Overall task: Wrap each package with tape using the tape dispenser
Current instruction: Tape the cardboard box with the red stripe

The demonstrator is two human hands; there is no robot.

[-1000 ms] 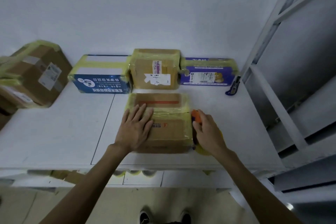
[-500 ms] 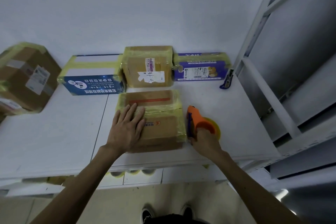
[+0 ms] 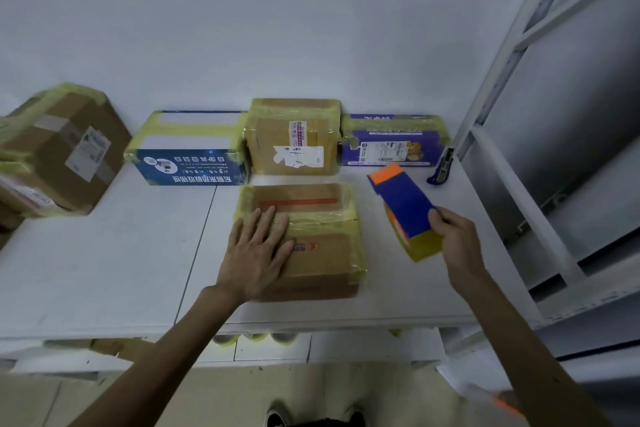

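Cardboard package [image 3: 311, 246] is pinned flat by the left hand [image 3: 258, 253]; right of it, the tape dispenser [image 3: 405, 215] is gripped by the right hand [image 3: 457, 239]. Another band probably follows, needing realignment.

Both arms reach forward from the bottom of the view, bare forearms, angled in toward each other a bit. Left hand [image 3: 258, 253] is flat, palm down, fingers [image 3: 268, 218] spread and pointing away from the body, thumb sticking out to the right, wrist straight. Right hand [image 3: 457, 239] sits well off to the right of the left one, at about the same reach, raised a little, fingers curled in a pinch-type grip with the thumb [image 3: 437, 218] on top. Right wrist is cocked slightly, the forearm running back down to the lower right corner.
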